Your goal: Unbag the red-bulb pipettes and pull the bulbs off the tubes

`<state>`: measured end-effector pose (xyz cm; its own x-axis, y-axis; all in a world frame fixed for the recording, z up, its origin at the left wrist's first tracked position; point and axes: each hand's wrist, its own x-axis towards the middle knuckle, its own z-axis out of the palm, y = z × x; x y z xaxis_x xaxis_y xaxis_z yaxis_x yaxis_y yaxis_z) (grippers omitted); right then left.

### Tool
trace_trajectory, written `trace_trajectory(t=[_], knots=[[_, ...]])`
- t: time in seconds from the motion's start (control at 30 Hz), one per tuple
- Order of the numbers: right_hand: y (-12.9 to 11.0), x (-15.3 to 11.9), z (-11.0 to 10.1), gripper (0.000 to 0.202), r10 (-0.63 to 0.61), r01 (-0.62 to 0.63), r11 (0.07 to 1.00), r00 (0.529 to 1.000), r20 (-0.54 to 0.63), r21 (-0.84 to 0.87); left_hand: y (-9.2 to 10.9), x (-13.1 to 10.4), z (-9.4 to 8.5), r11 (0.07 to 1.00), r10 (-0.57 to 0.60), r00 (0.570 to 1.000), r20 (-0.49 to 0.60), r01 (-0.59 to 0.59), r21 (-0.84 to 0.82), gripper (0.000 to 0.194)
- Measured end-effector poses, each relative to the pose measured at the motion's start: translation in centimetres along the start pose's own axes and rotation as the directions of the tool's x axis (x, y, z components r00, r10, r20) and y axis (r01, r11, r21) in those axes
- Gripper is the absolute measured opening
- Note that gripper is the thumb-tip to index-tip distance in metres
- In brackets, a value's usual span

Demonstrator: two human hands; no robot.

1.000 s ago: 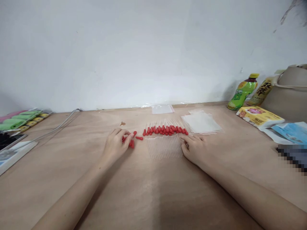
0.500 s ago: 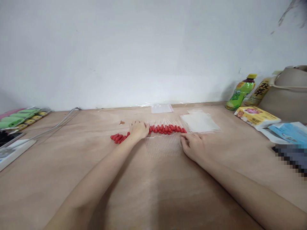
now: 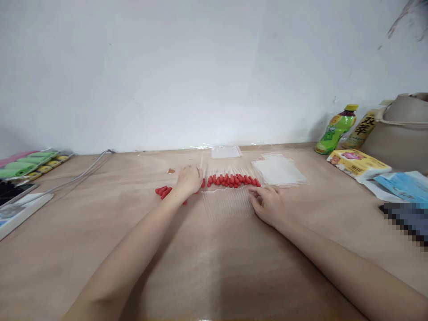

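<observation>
Slim clear tubes with red teardrop bulbs (image 3: 233,180) lie side by side on the brown bench (image 3: 187,272), bulbs nearest, seemingly for easy reach. Bare clear tubes (image 3: 229,205) align in front. The curled left hand (image 3: 190,179) hides its grip; the loosely bent right hand (image 3: 268,203) perhaps steadies the bare tubes, its hold unclear.

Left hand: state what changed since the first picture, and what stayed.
The left hand moved right and forward, from the loose red bulbs to the left end of the red-tipped row; its grip is hidden. The right hand stayed beside the clear tubes.
</observation>
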<state>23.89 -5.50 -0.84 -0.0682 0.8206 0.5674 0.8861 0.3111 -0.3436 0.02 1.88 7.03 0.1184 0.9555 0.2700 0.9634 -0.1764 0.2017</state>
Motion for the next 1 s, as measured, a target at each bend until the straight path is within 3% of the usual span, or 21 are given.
trace_trajectory(t=[0.13,0.23,0.33,0.47,0.63,0.87,1.0], knots=[[0.0,0.1,-0.1,0.021,0.020,-0.020,0.999,1.000,-0.016,0.033,-0.8,-4.2,-0.5,0.984,0.153,0.987,-0.047,-0.156,-0.084,0.028],[0.0,0.3,-0.1,0.023,0.021,-0.016,0.997,0.997,-0.076,0.069,-2.2,-7.2,1.1,0.922,0.327,0.937,-0.122,-0.344,-0.175,0.020],[-0.2,0.3,-0.2,0.027,-0.048,0.066,0.991,0.987,-0.152,0.116,-3.4,-8.9,3.0,0.863,0.424,0.871,-0.250,-0.472,-0.181,0.019],[-1.2,-0.1,-0.7,0.028,-0.245,0.273,0.950,0.952,-0.183,0.153,-3.4,-9.3,4.0,0.814,0.486,0.814,-0.318,-0.555,-0.174,0.015],[-3.4,-0.4,-0.9,0.033,-0.524,0.527,0.847,0.850,-0.060,0.071,-2.5,-9.2,3.7,0.773,0.539,0.782,-0.313,-0.606,-0.185,0.012],[-4.5,-0.6,0.6,0.019,-0.579,0.586,0.807,0.809,-0.097,0.069,-1.6,-9.8,3.5,0.697,0.603,0.736,-0.308,-0.674,-0.246,0.011],[-4.6,-0.8,0.8,0.014,-0.584,0.597,0.795,0.801,-0.130,0.107,-1.6,-9.9,3.9,0.650,0.665,0.669,-0.331,-0.737,-0.183,0.024]])
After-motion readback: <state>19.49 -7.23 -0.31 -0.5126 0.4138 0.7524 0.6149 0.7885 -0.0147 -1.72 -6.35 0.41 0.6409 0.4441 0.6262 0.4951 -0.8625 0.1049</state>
